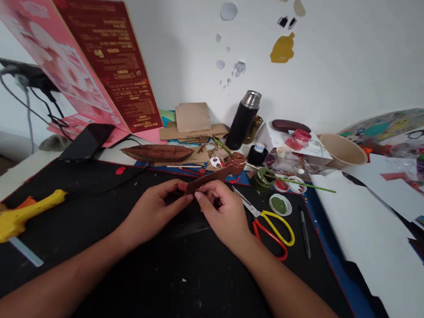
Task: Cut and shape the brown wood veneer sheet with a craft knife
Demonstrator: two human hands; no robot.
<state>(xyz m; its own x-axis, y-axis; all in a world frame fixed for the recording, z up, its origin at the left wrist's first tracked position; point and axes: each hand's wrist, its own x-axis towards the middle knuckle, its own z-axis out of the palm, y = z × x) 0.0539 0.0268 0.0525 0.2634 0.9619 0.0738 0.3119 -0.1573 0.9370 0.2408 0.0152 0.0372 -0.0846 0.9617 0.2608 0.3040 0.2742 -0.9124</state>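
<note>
- Firstly, the left hand [155, 206] is closed in a pinch on the near end of a thin, flat, brown piece of card-like material [213, 177]; thumb and fingers bear on it.
- The right hand [227, 213] grips the lower edge of the same piece, fingers curled, thumb tip close to the left thumb. The piece stands on edge between the hands, slanting up and away to the right, above a black mat with a red edge [170, 285] laid on the tabletop.
- Just right of the right hand: scissors with one yellow and one red handle loop [256, 213], blades pointing toward the hands. Farther right, a dark slim pen [305, 234].
- Beyond the right hand: a round white-rimmed lid holding green paint [279, 204], an open green-stained jar [262, 181] with a long green stick across it, and a reddish-brown jar [238, 163].
- Beyond the left hand: a long, reddish-brown, boat-shaped piece [158, 153]; behind it, flat tan cardboard pieces [193, 118].
- Well left of the left hand: a yellow glue gun [26, 215], a translucent stick protruding from it. Beyond it, a black flat device [88, 142] leans near a pink and dark-red folded board [105, 58].
- Farther beyond both hands: a black bottle with a silver cap [242, 122], upright.
</note>
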